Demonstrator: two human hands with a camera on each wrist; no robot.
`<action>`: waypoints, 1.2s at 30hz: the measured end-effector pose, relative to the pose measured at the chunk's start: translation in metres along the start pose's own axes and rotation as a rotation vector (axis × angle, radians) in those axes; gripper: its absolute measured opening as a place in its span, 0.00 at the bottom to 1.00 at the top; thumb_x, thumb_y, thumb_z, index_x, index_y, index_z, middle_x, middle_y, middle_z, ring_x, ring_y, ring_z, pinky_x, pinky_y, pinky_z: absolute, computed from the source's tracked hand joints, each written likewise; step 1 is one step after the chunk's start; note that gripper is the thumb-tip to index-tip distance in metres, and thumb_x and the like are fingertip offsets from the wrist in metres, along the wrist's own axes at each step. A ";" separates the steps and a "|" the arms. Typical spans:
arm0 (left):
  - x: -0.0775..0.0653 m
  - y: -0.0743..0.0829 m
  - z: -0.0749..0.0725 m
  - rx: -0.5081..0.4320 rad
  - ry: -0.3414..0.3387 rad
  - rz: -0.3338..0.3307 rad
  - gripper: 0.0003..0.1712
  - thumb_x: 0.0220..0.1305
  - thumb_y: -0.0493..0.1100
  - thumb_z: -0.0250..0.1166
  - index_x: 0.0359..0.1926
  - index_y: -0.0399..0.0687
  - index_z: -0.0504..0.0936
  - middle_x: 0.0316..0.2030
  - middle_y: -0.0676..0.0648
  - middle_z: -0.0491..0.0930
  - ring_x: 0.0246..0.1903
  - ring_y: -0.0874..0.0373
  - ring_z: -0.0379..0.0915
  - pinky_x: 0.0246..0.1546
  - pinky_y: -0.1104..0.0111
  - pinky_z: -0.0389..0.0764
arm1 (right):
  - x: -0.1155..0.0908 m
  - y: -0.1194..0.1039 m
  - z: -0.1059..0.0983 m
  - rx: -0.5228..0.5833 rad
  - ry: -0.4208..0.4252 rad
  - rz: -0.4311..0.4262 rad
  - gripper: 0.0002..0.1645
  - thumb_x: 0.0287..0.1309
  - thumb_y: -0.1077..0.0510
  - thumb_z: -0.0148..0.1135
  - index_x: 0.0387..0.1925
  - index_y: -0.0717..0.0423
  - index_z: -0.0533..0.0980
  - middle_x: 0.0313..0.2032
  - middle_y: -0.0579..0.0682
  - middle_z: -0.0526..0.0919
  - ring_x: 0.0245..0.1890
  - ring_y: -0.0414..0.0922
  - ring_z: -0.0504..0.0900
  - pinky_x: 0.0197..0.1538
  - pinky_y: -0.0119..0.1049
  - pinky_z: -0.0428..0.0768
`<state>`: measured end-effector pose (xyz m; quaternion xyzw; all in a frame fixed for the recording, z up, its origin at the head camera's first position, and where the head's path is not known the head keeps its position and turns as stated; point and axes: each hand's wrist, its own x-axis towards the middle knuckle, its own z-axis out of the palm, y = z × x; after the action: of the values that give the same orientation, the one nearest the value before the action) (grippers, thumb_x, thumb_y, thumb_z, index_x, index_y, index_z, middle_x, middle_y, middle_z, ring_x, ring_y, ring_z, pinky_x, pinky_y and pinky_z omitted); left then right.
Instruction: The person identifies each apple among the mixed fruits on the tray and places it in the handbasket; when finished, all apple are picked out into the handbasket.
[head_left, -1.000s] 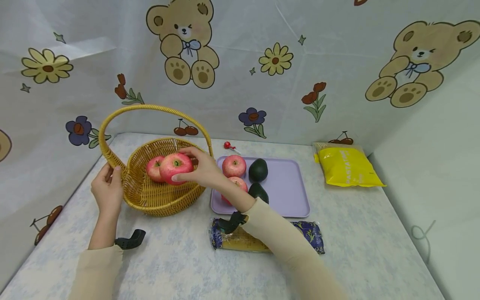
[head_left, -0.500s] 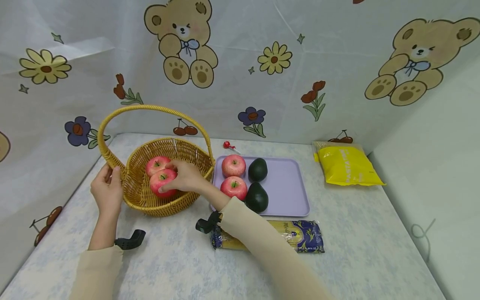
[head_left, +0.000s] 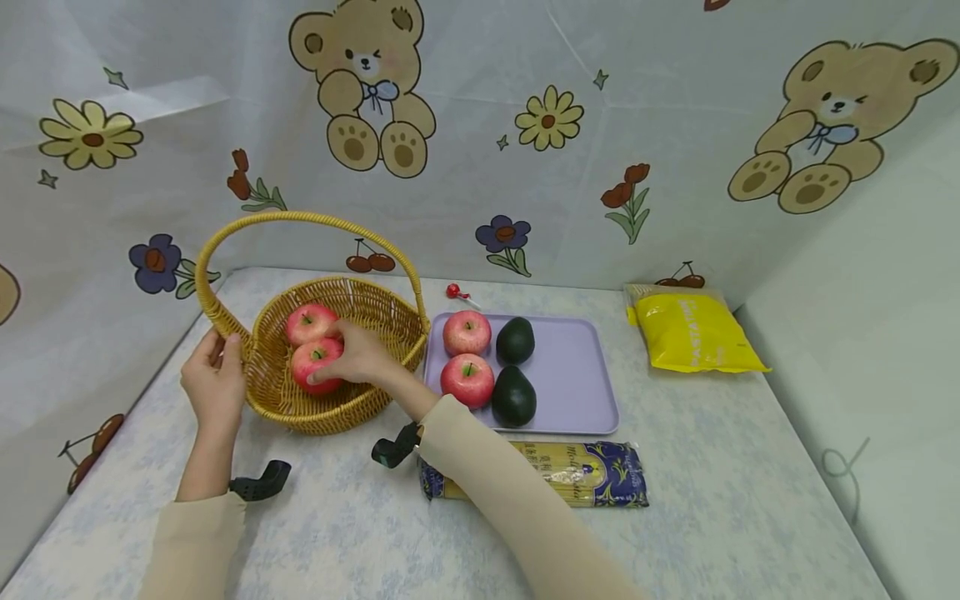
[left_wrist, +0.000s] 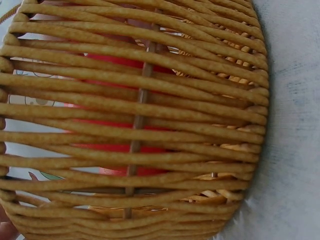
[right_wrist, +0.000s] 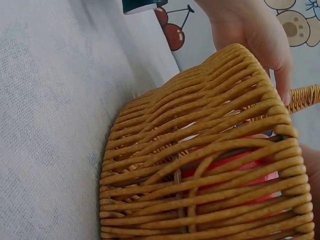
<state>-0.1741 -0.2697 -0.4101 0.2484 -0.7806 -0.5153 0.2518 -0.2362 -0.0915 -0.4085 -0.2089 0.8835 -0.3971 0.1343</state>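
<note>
Worked at a pale counter before a bear-printed sheet. Held the basket by its left rim with the left hand, and gripped the nearer apple inside, beside the farther apple, with the right hand. Glimpsed red through the basket's weave only from the wrists, the open top from the head

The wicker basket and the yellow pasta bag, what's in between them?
A lilac tray, with two apples and two avocados, lies between the wicker basket and the pasta bag in the head view. A red lollipop lies just behind the tray.
</note>
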 end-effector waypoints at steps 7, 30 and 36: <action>0.001 0.001 0.000 0.007 0.005 0.026 0.24 0.75 0.49 0.51 0.66 0.48 0.73 0.62 0.41 0.75 0.56 0.62 0.75 0.58 0.70 0.78 | 0.003 0.000 0.001 -0.009 0.002 -0.001 0.48 0.41 0.44 0.79 0.62 0.55 0.69 0.53 0.48 0.80 0.51 0.42 0.78 0.51 0.30 0.79; 0.001 0.000 0.001 0.004 0.006 0.007 0.24 0.75 0.49 0.51 0.67 0.48 0.73 0.63 0.42 0.75 0.59 0.61 0.73 0.61 0.68 0.76 | -0.002 0.000 0.006 -0.177 -0.060 -0.064 0.47 0.51 0.40 0.72 0.67 0.53 0.65 0.60 0.48 0.78 0.60 0.41 0.75 0.59 0.28 0.75; 0.000 0.000 0.001 0.001 0.001 0.004 0.24 0.75 0.49 0.51 0.67 0.49 0.73 0.63 0.42 0.75 0.59 0.62 0.73 0.61 0.68 0.76 | -0.004 -0.001 0.007 -0.200 -0.046 -0.082 0.47 0.52 0.40 0.72 0.68 0.54 0.64 0.61 0.48 0.77 0.61 0.41 0.75 0.59 0.29 0.76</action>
<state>-0.1752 -0.2692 -0.4107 0.2473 -0.7811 -0.5144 0.2532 -0.2299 -0.0944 -0.4119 -0.2665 0.9061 -0.3073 0.1167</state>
